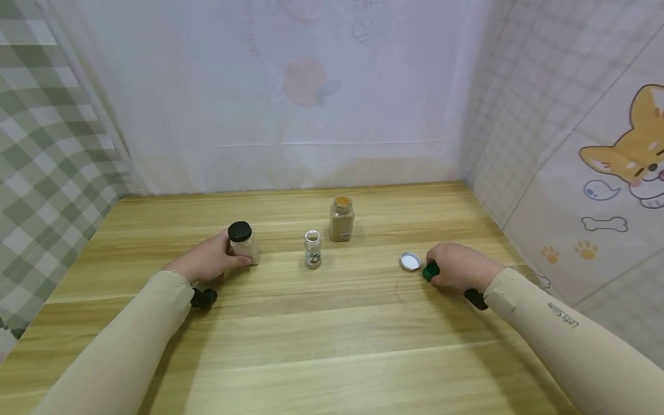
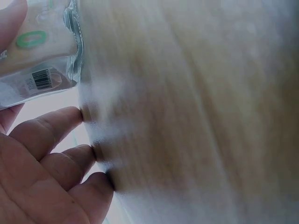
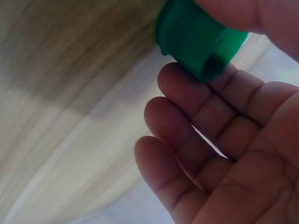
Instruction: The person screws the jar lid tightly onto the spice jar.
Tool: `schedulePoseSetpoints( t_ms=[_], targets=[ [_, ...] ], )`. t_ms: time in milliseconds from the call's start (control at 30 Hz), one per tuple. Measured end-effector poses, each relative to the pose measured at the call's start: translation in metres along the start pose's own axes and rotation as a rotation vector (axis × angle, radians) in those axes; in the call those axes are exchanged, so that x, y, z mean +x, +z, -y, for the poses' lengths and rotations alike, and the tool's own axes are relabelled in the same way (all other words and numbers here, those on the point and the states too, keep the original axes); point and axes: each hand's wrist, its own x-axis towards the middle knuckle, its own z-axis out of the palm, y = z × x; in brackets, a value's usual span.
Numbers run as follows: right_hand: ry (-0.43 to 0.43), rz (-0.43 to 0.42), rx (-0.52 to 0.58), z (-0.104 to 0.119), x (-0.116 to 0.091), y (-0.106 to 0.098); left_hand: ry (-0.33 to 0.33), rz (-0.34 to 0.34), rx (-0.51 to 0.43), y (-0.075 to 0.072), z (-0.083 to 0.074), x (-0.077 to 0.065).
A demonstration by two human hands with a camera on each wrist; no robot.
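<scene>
My left hand [image 1: 206, 259] grips a clear jar with a black lid [image 1: 240, 231], standing upright on the left of the table. Thumb and forefinger are round the jar body [image 2: 35, 72], which shows a barcode in the left wrist view, while the other fingertips meet the tabletop. On the right, my right hand [image 1: 459, 266] pinches a green plastic cap [image 3: 196, 42] between thumb and fingers, low over the wood. Just left of that hand lies a round lid [image 1: 410, 261] with its white inside up. A small open glass jar [image 1: 313, 253] with a label stands mid-table.
Behind the small jar stands a square jar of brownish powder [image 1: 341, 222] with an orange-brown top. The wooden table [image 1: 311, 334] meets a white curtain [image 1: 207, 104] at the back. A patterned cloth [image 1: 560, 132] hangs along the right side.
</scene>
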Motion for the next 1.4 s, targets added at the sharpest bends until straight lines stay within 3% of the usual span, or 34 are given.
schedulePoseSetpoints(
  t_ms=[300, 1000, 1167, 1400],
  targets=[
    [-0.026, -0.043, -0.028, -0.001, 0.0, 0.003, 0.009, -0.011, -0.009, 0.002, 0.0, -0.001],
    [-0.009, -0.034, -0.021, -0.002, 0.001, 0.004, 0.007, -0.021, -0.056, 0.0, -0.001, -0.002],
    [-0.007, -0.033, -0.012, -0.001, 0.001, 0.004, 0.013, -0.068, -0.091, -0.003, 0.0, -0.004],
    [-0.009, -0.039, -0.01, -0.003, 0.001, 0.005, 0.03, -0.211, -0.111, -0.014, -0.014, -0.011]
  ],
)
